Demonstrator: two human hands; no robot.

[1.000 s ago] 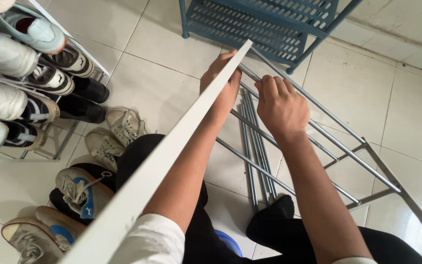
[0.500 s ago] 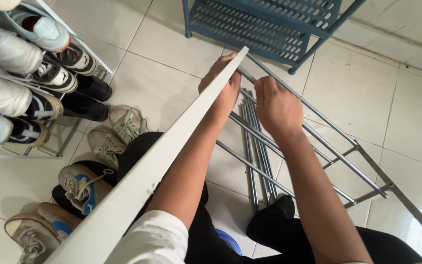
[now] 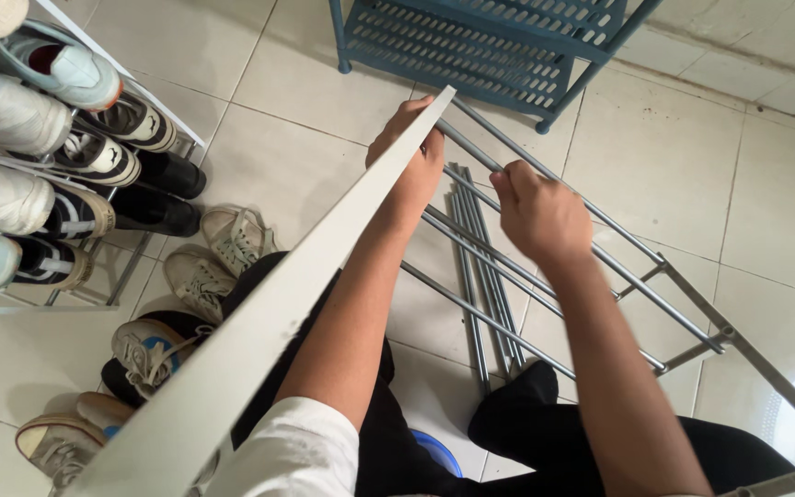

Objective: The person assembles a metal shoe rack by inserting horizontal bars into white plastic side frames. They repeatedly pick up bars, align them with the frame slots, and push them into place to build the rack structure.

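Observation:
A long white side panel [image 3: 305, 276] of a shoe rack runs from the bottom left up to the middle. My left hand [image 3: 411, 152] grips its far end from behind. Several grey metal rods [image 3: 600, 248] span from that panel to a grey side frame [image 3: 738, 345] at the right. My right hand [image 3: 535, 216] is closed around one of these rods near the panel end. More loose rods [image 3: 480, 276] lie on the tiled floor beneath. My legs in black trousers [image 3: 545, 433] are below the rods.
A filled shoe rack [image 3: 39, 166] stands at the left, with several loose sneakers [image 3: 195, 267] on the floor beside it. A blue perforated plastic shelf unit [image 3: 489, 41] stands at the top. A blue round object [image 3: 434, 451] lies between my legs.
My right hand has slid down and to the right along the rod and turned slightly. The left hand stays on the panel's end. The view shifted a little.

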